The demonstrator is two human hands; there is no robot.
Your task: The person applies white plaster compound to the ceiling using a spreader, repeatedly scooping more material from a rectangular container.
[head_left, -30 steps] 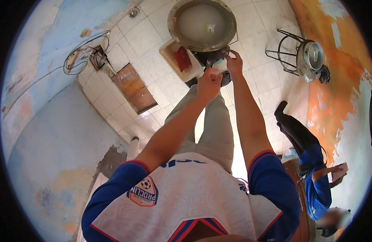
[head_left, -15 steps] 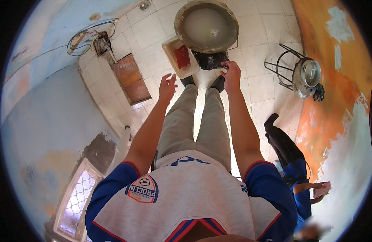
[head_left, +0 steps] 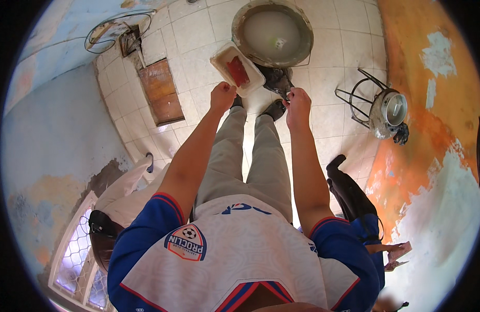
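Basically, right hand (head_left: 298, 101) pinches an edge of black plastic (head_left: 275, 79), upper center of frame, just below the grayish bucket (head_left: 242, 41). Left hand (head_left: 223, 97), fingers curled, near the pale tray (head_left: 254, 79); can't tell whether it's gripping anything.

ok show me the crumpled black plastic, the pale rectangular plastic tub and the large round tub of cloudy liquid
Crumpled black plastic (head_left: 275, 80), head view: its bunched middle.
Pale rectangular plastic tub (head_left: 255, 80), head view: bare inside, right part.
Large round tub (head_left: 273, 59), head view: inner wall, near side.
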